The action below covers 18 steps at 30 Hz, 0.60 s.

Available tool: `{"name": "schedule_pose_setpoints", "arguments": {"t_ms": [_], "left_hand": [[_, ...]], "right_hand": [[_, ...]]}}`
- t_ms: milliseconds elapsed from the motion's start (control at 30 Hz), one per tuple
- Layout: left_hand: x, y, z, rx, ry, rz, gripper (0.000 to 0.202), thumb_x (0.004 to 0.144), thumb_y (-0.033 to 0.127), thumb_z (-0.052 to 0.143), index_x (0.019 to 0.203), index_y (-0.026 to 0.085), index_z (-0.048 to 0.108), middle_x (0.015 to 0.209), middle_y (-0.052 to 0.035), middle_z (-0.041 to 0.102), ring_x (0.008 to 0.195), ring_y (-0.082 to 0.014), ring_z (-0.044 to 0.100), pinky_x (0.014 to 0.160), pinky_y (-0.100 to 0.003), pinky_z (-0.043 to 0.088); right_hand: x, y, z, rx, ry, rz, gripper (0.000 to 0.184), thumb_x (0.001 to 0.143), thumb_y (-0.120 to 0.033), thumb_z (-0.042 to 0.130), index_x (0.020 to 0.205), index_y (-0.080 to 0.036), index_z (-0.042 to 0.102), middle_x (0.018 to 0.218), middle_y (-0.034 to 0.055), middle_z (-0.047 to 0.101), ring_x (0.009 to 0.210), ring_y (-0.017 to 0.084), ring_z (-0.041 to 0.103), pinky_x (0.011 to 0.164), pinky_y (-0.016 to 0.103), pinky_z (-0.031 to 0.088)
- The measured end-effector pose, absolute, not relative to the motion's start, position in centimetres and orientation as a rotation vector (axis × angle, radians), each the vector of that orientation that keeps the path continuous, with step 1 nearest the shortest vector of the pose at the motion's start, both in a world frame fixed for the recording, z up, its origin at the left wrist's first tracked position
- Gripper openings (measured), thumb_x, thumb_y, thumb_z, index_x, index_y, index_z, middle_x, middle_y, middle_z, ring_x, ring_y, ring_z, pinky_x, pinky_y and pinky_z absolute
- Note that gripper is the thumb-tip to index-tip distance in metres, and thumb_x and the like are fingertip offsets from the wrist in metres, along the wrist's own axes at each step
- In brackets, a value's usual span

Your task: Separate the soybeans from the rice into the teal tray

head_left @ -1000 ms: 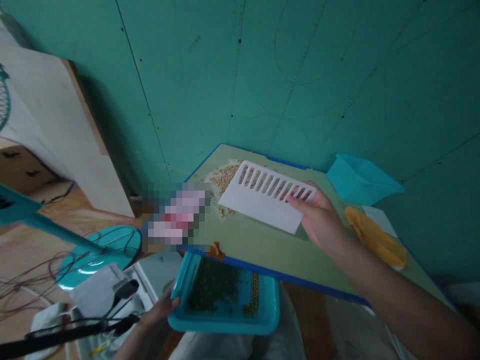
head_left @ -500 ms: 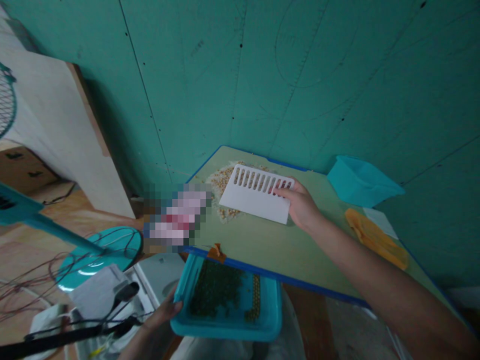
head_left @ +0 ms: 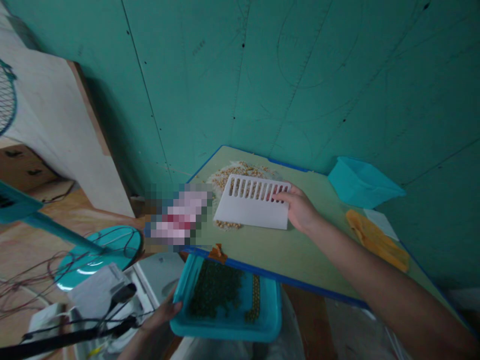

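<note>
My right hand [head_left: 298,207] grips the right end of a white slotted plastic scraper [head_left: 252,205], which stands on edge on a light green table [head_left: 285,245] against a heap of pale beans [head_left: 228,179] at the far left corner. My left hand [head_left: 165,312] holds the left rim of a teal tray [head_left: 266,310] just below the table's front edge. The tray contains dark green beans [head_left: 215,290] and a small strip of pale ones.
A teal bin [head_left: 360,182] and a yellow cloth [head_left: 377,240] lie on the table's right side. A blurred patch sits at the table's left edge. A teal fan base [head_left: 97,255], cables and a teal wall surround the table.
My right hand has drawn the scraper leftward and toward me over the pale beans, and its blade has turned more upright. The tray and left hand barely moved.
</note>
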<state>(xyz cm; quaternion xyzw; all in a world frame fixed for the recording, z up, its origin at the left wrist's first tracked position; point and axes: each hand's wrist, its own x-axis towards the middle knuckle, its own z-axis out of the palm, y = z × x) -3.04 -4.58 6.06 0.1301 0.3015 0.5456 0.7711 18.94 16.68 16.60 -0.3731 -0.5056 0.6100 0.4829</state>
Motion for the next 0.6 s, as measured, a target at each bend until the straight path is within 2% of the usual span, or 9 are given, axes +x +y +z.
{"name": "schedule_pose_setpoints", "arguments": {"t_ms": [100, 233, 367, 467, 533, 600], "left_hand": [[-3.1, -4.7, 5.8, 0.279, 0.643, 1.182, 0.032, 0.077, 0.027, 0.054, 0.107, 0.033, 0.063, 0.117, 0.0068, 0.065, 0.126, -0.0218, 0.037, 0.106, -0.030, 0.022], [-3.2, -4.9, 5.0, 0.260, 0.650, 1.181, 0.038, 0.079, 0.028, 0.050, 0.117, 0.030, 0.056, 0.116, 0.0049, 0.066, 0.126, -0.0208, 0.037, 0.106, -0.030, 0.024], [-3.0, -5.0, 5.3, 0.249, 0.671, 1.174, 0.036, 0.080, 0.026, 0.050, 0.114, 0.030, 0.059, 0.112, 0.0055, 0.068, 0.125, -0.0215, 0.038, 0.106, -0.032, 0.025], [-2.8, -4.7, 5.2, 0.246, 0.666, 1.177, 0.036, 0.079, 0.025, 0.051, 0.113, 0.030, 0.060, 0.117, 0.0037, 0.065, 0.124, -0.0248, 0.040, 0.105, -0.036, 0.027], [-2.9, -4.3, 4.2, 0.232, 0.697, 1.208, 0.041, 0.072, 0.030, 0.059, 0.113, 0.027, 0.061, 0.116, 0.0003, 0.066, 0.122, -0.0296, 0.042, 0.103, -0.041, 0.030], [-3.3, -3.7, 2.6, 0.195, 0.774, 1.215, 0.054, 0.055, 0.034, 0.072, 0.108, 0.026, 0.064, 0.105, -0.0024, 0.072, 0.119, -0.0360, 0.044, 0.101, -0.048, 0.032]], "right_hand": [[19.0, 16.3, 16.6, -0.913, -1.216, 1.517, 0.020, 0.056, -0.011, 0.063, 0.073, -0.020, 0.059, 0.069, -0.0034, 0.065, 0.066, 0.015, 0.058, 0.071, 0.031, 0.041], [19.1, 15.8, 16.7, -0.945, -1.183, 1.553, 0.021, 0.055, -0.011, 0.063, 0.074, -0.020, 0.060, 0.071, -0.0026, 0.067, 0.067, 0.015, 0.060, 0.073, 0.032, 0.042], [19.3, 15.5, 16.7, -0.934, -1.170, 1.577, 0.022, 0.055, -0.011, 0.063, 0.075, -0.019, 0.061, 0.070, -0.0020, 0.068, 0.065, 0.016, 0.060, 0.072, 0.032, 0.043], [19.4, 15.2, 16.6, -0.952, -1.149, 1.615, 0.024, 0.055, -0.010, 0.063, 0.078, -0.019, 0.062, 0.071, -0.0009, 0.068, 0.065, 0.016, 0.061, 0.073, 0.034, 0.044], [19.5, 15.0, 16.6, -0.971, -1.135, 1.629, 0.026, 0.055, -0.010, 0.063, 0.079, -0.019, 0.062, 0.072, -0.0006, 0.069, 0.066, 0.017, 0.061, 0.073, 0.034, 0.044], [19.6, 14.7, 16.4, -0.982, -1.122, 1.630, 0.028, 0.054, -0.010, 0.062, 0.080, -0.020, 0.063, 0.072, -0.0010, 0.069, 0.067, 0.017, 0.062, 0.072, 0.033, 0.044]]}}
